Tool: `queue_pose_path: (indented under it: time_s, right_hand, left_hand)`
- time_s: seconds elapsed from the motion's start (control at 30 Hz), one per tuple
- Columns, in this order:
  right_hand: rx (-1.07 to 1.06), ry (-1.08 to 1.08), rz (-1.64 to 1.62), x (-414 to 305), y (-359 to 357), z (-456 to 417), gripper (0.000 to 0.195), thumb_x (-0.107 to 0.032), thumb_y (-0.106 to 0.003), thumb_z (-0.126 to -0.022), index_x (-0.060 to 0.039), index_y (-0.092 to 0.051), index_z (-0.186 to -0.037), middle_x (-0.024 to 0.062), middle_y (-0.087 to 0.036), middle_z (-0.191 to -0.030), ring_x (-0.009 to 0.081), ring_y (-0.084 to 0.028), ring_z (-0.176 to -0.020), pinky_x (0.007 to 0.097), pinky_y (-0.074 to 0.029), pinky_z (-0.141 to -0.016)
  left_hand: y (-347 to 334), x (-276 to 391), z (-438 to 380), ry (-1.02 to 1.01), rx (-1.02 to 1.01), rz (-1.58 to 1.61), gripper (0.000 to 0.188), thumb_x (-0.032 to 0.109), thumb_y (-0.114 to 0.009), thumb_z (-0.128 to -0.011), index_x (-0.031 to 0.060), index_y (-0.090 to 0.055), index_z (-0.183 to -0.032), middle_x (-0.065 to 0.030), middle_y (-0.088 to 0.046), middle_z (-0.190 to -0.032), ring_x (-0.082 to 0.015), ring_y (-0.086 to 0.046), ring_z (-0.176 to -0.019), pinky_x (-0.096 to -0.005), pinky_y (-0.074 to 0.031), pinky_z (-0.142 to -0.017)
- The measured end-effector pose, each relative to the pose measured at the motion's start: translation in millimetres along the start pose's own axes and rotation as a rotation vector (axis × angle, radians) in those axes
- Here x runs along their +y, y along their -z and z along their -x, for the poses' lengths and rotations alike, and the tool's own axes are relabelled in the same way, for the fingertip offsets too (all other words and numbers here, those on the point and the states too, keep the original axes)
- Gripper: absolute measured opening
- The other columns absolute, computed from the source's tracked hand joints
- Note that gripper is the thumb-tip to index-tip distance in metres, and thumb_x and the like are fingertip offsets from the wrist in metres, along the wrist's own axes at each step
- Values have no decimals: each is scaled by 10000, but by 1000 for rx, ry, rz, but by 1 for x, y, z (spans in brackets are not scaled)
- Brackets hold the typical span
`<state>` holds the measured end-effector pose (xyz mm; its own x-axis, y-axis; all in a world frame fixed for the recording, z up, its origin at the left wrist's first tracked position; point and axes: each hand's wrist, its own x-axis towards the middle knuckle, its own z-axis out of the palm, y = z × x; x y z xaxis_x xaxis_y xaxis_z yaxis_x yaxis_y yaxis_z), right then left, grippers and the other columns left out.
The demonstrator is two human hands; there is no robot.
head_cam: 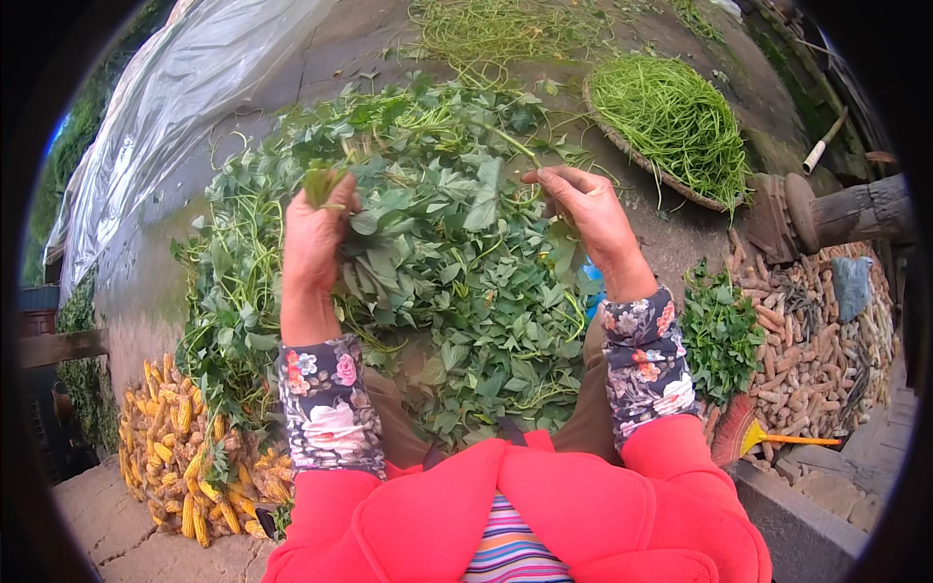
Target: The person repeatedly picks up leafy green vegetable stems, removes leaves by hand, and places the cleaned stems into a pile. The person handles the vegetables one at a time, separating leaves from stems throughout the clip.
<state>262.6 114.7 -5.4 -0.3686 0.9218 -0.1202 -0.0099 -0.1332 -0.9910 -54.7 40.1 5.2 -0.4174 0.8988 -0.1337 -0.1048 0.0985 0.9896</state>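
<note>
My left hand (pixel 317 229) is closed around a bunch of leaf stalks (pixel 318 186). Their cut or broken ends stick up above the fist, and the leaves hang down on its right side. My right hand (pixel 589 211) pinches a green vine stem (pixel 516 143) between thumb and fingers, with a broad leaf (pixel 484 197) beside it. Below both hands spreads a large heap of leafy vines (pixel 466 277), which look like sweet potato vines. It reaches between my knees. A bit of blue material (pixel 594 280) shows under my right wrist, mostly hidden.
A round woven basket (pixel 641 162) piled with green stalks (pixel 667 120) lies at upper right. Stripped vines (pixel 510 33) cover ground farther off. Yellow corn cobs (pixel 182 452) sit at left; bare cobs (pixel 802 357), a greens bunch (pixel 720 331) and a broom (pixel 751 435) at right. Plastic sheeting (pixel 182 95) hangs upper left.
</note>
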Motion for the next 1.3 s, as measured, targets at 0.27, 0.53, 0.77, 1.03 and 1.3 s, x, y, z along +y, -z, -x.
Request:
queue_pose_path:
  time_s: [0.27, 0.53, 0.77, 1.03, 1.3]
  right_hand:
    - [-38, -1, -15, 2, -11, -2, 245, -182, -642, -1002, 10, -728, -1127, -32, -615, -793, 54, -530, -687, 231, -448, -616]
    - [-25, 105, 97, 20, -15, -7, 275, -130, -687, -964, 45, -689, -1177, 19, -702, -974, 52, -570, -806, 220, -474, -717]
    - [-104, 139, 19, 18, -35, 0, 280, -124, -666, -973, 50, -677, -1193, 13, -707, -978, 48, -584, -827, 228, -495, -725]
    - [-155, 210, 511, 12, -29, 8, 247, -132, -668, -931, 43, -699, -1103, 163, -736, -951, 216, -688, -835, 352, -539, -765]
    - [-91, 128, 307, -1, -8, 8, 212, -127, -647, -967, 2, -728, -1115, -16, -679, -825, 51, -541, -696, 257, -467, -633]
  left_hand:
    - [-36, -9, 12, 2, -239, 86, 245, 155, -647, -992, -33, -679, -1147, 18, -555, -723, -77, -511, -668, -223, -380, -617]
    - [-65, -5, 30, -109, -397, 45, 324, 149, -543, -1057, 4, -568, -1346, -123, -757, -1072, -60, -530, -649, -188, -459, -629]
    - [-97, -44, 39, -264, -371, -453, 294, 30, -603, -988, 55, -630, -1280, 2, -737, -988, -52, -571, -734, -237, -482, -614]
    - [-83, -30, 25, -685, -341, -881, 245, -64, -614, -832, 48, -656, -1045, -154, -681, -947, -349, -678, -838, -421, -537, -746]
    - [-58, -29, 10, -142, -242, -273, 161, 150, -656, -994, 69, -747, -1099, 17, -675, -798, -70, -530, -673, -225, -412, -611]
